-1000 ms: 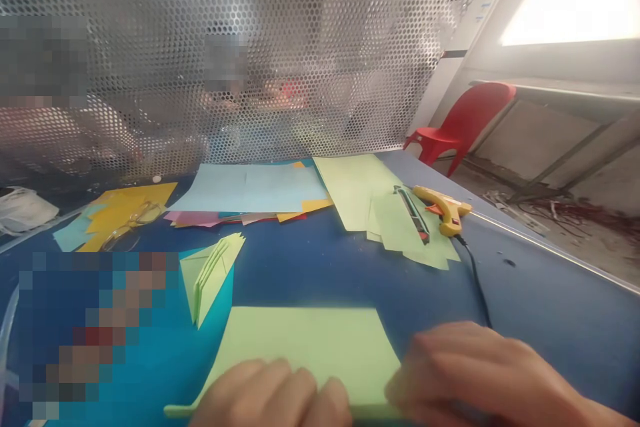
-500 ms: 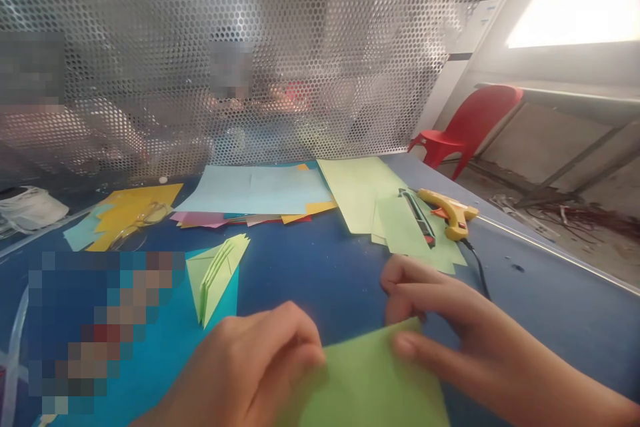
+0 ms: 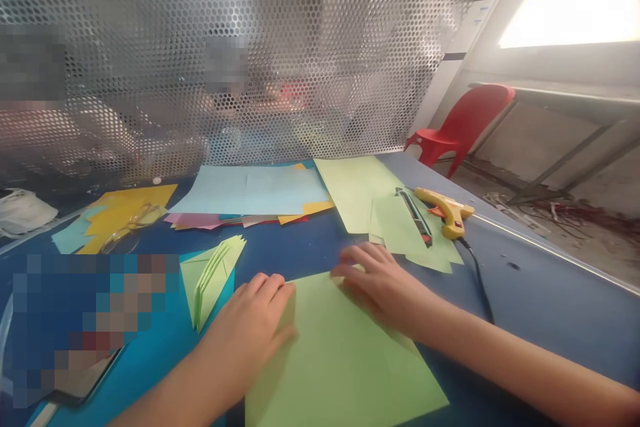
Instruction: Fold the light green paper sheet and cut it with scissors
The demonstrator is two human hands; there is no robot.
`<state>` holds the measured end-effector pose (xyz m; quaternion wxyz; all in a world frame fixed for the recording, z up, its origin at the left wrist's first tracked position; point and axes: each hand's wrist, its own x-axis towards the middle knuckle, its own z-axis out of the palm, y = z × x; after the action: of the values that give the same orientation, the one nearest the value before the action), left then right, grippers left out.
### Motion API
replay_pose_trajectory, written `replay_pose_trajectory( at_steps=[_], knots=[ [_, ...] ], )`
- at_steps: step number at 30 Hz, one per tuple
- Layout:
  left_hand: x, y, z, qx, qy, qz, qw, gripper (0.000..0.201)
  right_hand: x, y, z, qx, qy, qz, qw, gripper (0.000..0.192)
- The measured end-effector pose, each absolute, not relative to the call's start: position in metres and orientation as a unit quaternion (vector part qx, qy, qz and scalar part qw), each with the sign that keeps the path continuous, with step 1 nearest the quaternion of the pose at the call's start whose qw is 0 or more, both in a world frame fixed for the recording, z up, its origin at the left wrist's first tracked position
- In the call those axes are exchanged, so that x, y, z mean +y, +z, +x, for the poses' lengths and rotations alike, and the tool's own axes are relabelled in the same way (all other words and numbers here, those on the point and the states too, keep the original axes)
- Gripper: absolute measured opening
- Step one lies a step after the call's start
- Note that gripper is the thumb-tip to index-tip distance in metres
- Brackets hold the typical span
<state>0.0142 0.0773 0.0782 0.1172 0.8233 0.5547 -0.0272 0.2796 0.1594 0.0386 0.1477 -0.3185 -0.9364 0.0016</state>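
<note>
On the blue work table [image 3: 310, 257], backed by a perforated metal screen [image 3: 300, 47]; red plastic chair [image 3: 463, 123] off to the right by a bright window. Strewn at the far edge — pale blue paper sheets [image 3: 250, 190], yellow paper scraps [image 3: 123, 210], light green paper offcuts [image 3: 380, 207], a yellow hot-glue gun [image 3: 445, 210]. Nearer, a folded green paper fan piece [image 3: 213, 277] on a teal sheet [image 3: 155, 353]. Front and centre: a light green paper sheet [image 3: 340, 360], flat, turned at an angle. Left hand [image 3: 253, 320] pressed on its left edge, fingers straight and close together. Right hand [image 3: 383, 287] flat on the top corner — fingers slightly spread, gripping nothing.
</note>
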Motion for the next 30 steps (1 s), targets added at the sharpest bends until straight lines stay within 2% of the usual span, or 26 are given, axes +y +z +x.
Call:
replay_pose_trajectory(
  at_steps=[5,10,19,27,30],
  knots=[
    [0.083,0.084,0.016,0.548,-0.044,0.827,0.121,0.039,0.16,0.043,0.257,-0.969,-0.055,-0.228,0.084,0.027],
    [0.084,0.083,0.012,0.541,-0.052,0.831,0.115,0.039,0.169,0.048,0.244,-0.976,-0.1,-0.183,0.058,0.031],
    [0.09,0.09,0.0,0.533,-0.105,0.835,0.084,0.043,0.179,0.055,0.248,-0.981,-0.147,-0.112,0.052,0.032],
    [0.09,0.093,-0.007,0.531,-0.127,0.833,0.091,0.047,0.187,0.053,0.265,-0.98,-0.15,-0.112,0.063,0.031],
    [0.09,0.093,-0.008,0.535,-0.132,0.829,0.096,0.049,0.188,0.054,0.277,-0.98,-0.142,-0.121,0.062,0.042]
  ],
)
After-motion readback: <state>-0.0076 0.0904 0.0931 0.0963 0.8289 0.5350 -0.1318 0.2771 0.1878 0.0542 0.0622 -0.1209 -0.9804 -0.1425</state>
